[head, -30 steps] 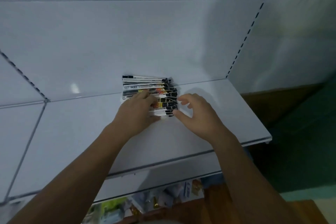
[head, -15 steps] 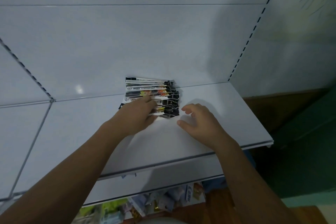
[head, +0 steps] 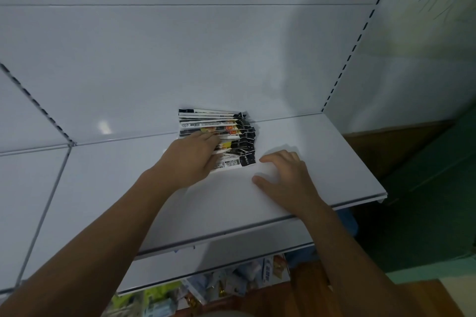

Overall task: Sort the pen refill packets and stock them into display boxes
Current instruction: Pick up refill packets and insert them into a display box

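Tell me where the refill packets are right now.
In the head view the refill packets lie fanned at the back of the white shelf, mid-frame, by the back panel; the left hand rests on them, the right hand just right of them.

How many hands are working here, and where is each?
2. The left hand rests on the fanned packets at the back of the shelf. The right hand lies on the bare shelf just right of them.
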{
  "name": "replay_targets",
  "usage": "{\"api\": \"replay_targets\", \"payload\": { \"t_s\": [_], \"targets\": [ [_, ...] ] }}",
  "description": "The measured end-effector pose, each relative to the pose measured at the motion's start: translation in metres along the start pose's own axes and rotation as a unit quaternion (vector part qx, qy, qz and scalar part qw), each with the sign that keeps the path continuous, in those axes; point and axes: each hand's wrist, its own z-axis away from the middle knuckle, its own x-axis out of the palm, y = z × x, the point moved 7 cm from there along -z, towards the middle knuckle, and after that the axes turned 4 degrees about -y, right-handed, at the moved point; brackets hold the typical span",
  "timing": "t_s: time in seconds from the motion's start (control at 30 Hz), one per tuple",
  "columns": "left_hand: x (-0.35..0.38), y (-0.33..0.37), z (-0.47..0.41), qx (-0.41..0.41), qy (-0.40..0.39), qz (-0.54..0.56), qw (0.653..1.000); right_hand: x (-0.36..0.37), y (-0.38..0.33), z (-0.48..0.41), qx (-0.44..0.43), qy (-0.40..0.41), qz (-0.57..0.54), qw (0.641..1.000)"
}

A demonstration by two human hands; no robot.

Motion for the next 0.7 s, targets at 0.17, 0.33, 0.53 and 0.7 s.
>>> {"api": "replay_targets", "payload": {
  "t_s": [0.17, 0.33, 0.53, 0.7],
  "targets": [
    [-0.008, 0.003, -0.009, -0.013, 0.007, -0.004, 1.0, -0.001, 0.0, 0.0, 0.001, 0.002, -0.01, 1.0],
    [-0.012, 0.004, -0.018, -0.016, 0.018, -0.007, 1.0, -0.001, 0.001, 0.0, -0.001, 0.008, -0.018, 1.0],
    [-0.025, -0.003, -0.023, -0.044, 0.016, 0.037, 0.998, -0.001, 0.001, 0.0, -0.009, 0.021, -0.02, 1.0],
    [-0.023, -0.009, -0.012, -0.044, -0.016, 0.102, 0.994, 0.001, 0.003, -0.001, -0.012, 0.025, -0.019, 0.999]
  ]
}}
